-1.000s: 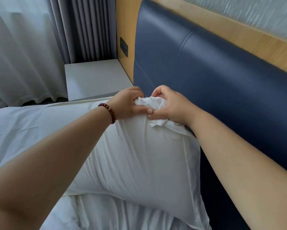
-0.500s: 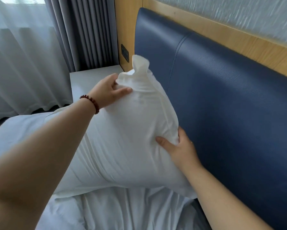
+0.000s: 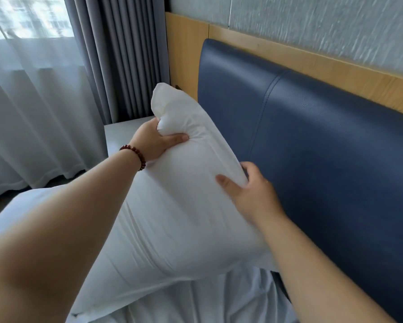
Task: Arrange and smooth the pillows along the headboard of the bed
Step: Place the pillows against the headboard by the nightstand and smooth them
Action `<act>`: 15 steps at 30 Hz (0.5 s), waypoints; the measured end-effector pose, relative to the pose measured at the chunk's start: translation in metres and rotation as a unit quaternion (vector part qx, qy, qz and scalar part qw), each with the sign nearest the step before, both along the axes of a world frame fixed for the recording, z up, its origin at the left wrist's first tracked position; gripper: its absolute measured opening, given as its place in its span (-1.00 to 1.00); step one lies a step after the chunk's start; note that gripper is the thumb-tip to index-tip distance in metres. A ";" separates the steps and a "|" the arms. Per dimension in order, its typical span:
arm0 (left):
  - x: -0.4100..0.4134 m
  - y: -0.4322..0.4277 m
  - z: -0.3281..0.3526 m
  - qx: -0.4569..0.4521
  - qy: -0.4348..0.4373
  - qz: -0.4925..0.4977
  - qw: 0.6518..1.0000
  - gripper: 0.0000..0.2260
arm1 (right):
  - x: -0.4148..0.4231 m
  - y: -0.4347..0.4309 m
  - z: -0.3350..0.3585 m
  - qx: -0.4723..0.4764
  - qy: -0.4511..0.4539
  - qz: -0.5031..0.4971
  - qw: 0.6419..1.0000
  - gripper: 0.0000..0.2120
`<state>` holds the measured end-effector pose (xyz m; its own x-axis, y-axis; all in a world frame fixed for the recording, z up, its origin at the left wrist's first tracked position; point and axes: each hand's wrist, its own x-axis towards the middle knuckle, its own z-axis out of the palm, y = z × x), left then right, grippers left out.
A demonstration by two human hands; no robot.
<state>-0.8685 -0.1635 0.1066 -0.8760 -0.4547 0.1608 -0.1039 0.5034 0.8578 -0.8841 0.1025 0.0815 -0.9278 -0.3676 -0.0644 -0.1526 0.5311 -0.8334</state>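
A white pillow point(image 3: 172, 217) stands tilted on the bed, its far corner raised beside the blue padded headboard point(image 3: 324, 148). My left hand point(image 3: 157, 141), with a bead bracelet on its wrist, grips the bunched fabric just under that raised corner. My right hand point(image 3: 249, 192) holds the pillow's edge on the headboard side, thumb on the front face and fingers curled behind it. The pillow's lower end rests on the white sheet point(image 3: 207, 304).
A grey bedside table point(image 3: 121, 134) stands past the pillow at the left of the headboard. Sheer white curtains point(image 3: 32, 113) and dark grey drapes point(image 3: 125, 54) hang behind it. A wooden panel point(image 3: 184, 54) frames the headboard.
The pillow's far end has lifted higher. My left hand has closed on the fabric under the corner, and my right hand has slid up the edge and taken hold of it.
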 end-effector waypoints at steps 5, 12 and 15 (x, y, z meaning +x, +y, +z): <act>-0.005 -0.009 0.000 0.052 0.039 0.043 0.997 -0.67 | -0.001 0.028 0.002 0.034 -0.140 0.029 0.989 -0.52; -0.049 -0.002 0.054 0.074 0.139 0.104 0.982 -0.55 | -0.039 0.005 0.065 -0.028 0.082 -0.108 0.990 -0.59; -0.071 0.002 0.074 0.089 0.163 0.097 0.978 -0.54 | -0.056 0.004 0.094 -0.039 0.173 -0.151 0.973 -0.56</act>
<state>-0.9391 -0.1610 0.1805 -0.6863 -0.6529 0.3204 0.1119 0.3404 0.9336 -0.9405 0.1067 0.1757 -0.9556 -0.0656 0.2873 -0.2771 0.5319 -0.8002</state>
